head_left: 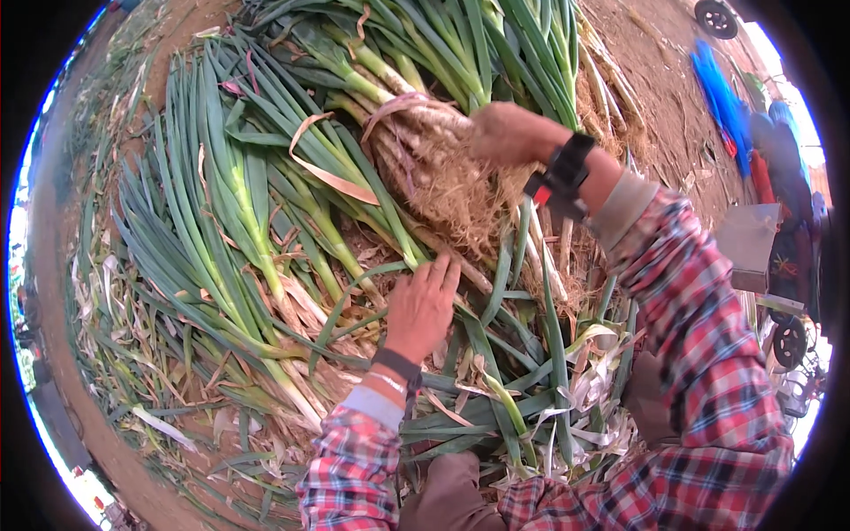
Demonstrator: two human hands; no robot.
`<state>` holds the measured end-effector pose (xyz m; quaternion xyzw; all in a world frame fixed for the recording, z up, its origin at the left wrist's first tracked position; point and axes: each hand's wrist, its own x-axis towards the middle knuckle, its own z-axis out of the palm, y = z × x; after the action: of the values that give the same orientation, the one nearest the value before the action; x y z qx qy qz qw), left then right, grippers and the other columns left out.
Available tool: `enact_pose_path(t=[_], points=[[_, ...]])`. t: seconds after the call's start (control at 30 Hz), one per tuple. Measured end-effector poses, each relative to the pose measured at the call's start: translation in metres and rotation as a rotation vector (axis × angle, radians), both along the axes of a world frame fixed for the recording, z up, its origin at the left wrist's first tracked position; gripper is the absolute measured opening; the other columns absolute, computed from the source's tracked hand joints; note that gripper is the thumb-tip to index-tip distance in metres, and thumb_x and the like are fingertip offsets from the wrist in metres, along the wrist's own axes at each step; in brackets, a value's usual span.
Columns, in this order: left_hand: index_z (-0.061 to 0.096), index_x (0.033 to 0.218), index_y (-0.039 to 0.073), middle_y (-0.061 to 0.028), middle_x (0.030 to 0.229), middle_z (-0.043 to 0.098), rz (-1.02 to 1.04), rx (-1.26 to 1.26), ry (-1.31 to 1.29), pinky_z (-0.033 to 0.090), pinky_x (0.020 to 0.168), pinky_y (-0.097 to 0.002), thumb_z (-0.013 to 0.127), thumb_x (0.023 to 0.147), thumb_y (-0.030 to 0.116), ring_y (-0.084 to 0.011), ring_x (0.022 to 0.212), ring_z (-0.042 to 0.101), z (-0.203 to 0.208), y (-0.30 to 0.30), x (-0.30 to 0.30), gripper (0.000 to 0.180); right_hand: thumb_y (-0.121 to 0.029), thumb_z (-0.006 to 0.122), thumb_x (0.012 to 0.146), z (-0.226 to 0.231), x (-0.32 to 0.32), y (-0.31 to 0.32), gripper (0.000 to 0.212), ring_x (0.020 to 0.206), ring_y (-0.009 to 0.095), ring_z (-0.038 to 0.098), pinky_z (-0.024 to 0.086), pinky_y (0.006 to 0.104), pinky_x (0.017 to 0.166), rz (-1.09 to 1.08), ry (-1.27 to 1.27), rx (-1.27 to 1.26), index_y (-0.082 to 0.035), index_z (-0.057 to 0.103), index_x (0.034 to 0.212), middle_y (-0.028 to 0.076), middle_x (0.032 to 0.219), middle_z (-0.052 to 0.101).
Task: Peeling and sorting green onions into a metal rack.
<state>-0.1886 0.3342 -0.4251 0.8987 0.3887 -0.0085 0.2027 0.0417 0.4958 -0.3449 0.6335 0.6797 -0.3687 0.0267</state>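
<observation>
My left hand (423,305) reaches into the pile with its fingers stretched out, lying on a green onion stalk (474,274). My right hand (516,134) is closed beside the root end of a bundle of green onions (425,133). What its curled fingers hold, if anything, is hidden. A pinkish tie wraps the bundle's pale stems, and a mass of tan roots (456,208) hangs toward me. To the left of my left hand, loose green onions (235,212) lie with leaves pointing away and white ends toward me.
More green onions (531,53) lie at the far side. Stripped leaves and pale peelings (593,389) are strewn near my knees (452,496). Brown dirt ground (682,115) shows at the right, with a blue plastic sheet (722,93), a grey box (748,243) and small wheels (715,18).
</observation>
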Motion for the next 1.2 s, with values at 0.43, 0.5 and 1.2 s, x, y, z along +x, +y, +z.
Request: enact_pose_path(t=[0.43,0.5,1.2], points=[[0.064,0.107,0.017,0.0003,0.107,0.058,-0.154,0.268,0.165,0.04,0.081,-0.0351,0.058,0.08,0.016,-0.0195,0.107,0.051,0.012,-0.004,-0.061,0.028,-0.02,0.054,0.077,-0.014,0.016,-0.034,0.03,0.062,0.031,0.061,0.048,0.0438,0.061,-0.003,0.089,0.063,0.01,0.055,0.073,0.025,0.066,0.059],[0.064,0.105,0.017,0.0001,0.107,0.059,-0.086,0.395,0.048,0.04,0.079,-0.0351,0.058,0.079,0.015,-0.0196,0.104,0.054,0.023,-0.019,-0.088,0.027,-0.02,0.055,0.077,-0.011,0.019,-0.059,0.029,0.067,0.035,0.061,0.048,0.0444,0.065,-0.027,0.08,0.026,0.009,0.055,0.084,0.026,0.07,0.058],[0.056,0.125,0.003,-0.0159,0.115,0.063,0.399,-0.148,-0.354,0.049,0.09,-0.0389,0.059,0.078,0.002,-0.0286,0.105,0.062,0.038,-0.034,-0.053,0.046,-0.022,0.063,0.085,-0.101,-0.115,-0.233,0.037,0.085,0.043,0.062,0.05,0.0452,0.078,-0.56,0.428,0.011,0.002,0.053,0.112,0.025,0.094,0.062]])
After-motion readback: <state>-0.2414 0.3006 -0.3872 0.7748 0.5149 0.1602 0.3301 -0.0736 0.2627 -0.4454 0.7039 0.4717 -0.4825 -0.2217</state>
